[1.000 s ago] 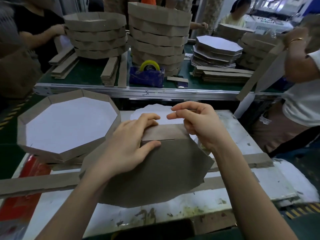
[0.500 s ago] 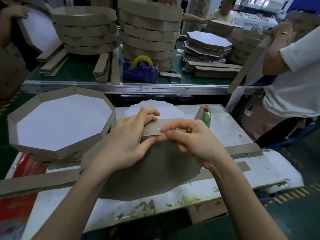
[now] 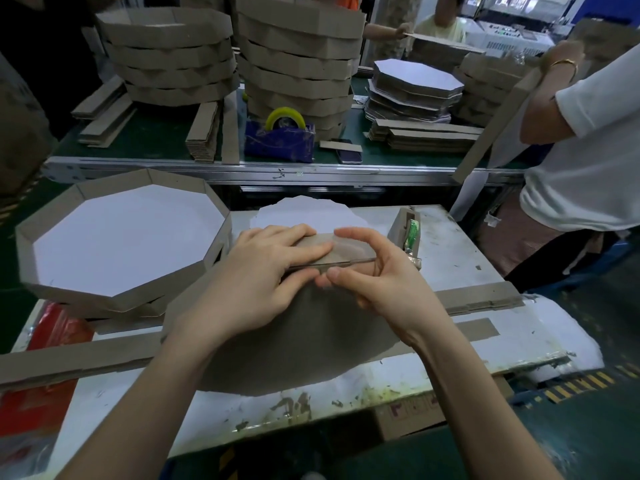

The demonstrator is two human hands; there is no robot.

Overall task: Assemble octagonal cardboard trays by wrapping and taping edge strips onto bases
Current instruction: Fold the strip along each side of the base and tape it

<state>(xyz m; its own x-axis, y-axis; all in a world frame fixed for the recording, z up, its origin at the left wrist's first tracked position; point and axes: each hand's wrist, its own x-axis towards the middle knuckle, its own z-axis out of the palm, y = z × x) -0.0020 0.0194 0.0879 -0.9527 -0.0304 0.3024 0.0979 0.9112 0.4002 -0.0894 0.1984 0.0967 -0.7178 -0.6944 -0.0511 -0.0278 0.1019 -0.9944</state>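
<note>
Under left hand [image 3: 263,282], fingers straight and pressing flat: brown cardboard edge strip [image 3: 311,242], along far edge of grey octagonal base [image 3: 294,341]. Just right of it, right hand [image 3: 374,282] now arched, thumb and forefinger pinching strip across its width, no longer laid over it as half a second ago.

Brown tray [image 3: 117,233], white inside; purple tape dispenser [image 3: 278,142], yellow roll [image 3: 284,116]; green conveyor [image 3: 145,136].
</note>
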